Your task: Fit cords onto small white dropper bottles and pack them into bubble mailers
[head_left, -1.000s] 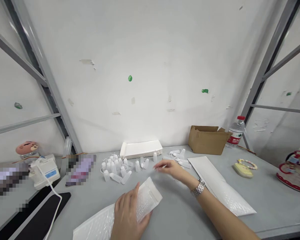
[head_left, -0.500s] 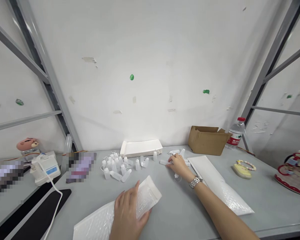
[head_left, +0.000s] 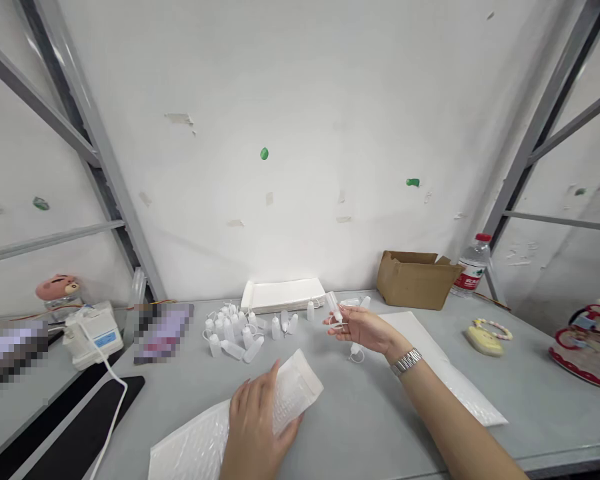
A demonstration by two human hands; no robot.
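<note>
My left hand is closed around a white bubble mailer at the front of the table, its end sticking out past my thumb. In my right hand is a small translucent squeeze bottle, held in the fingers with its base up and its nozzle down near the palm. Below that hand lies another small bottle with a looped cap strap. A few more bottles lie behind the hand, partly hidden. Left of centre, a cluster of similar bottles stands and lies on the table.
A stack of white mailers lies against the wall. A second bubble mailer is under and beside my right forearm. At the back right are a cardboard box and a water bottle. A white power strip with a cable sits left.
My right hand has lifted a squeeze bottle off the table and turned palm up, tipping the bottle base up. My left hand has stayed on the bubble mailer.
</note>
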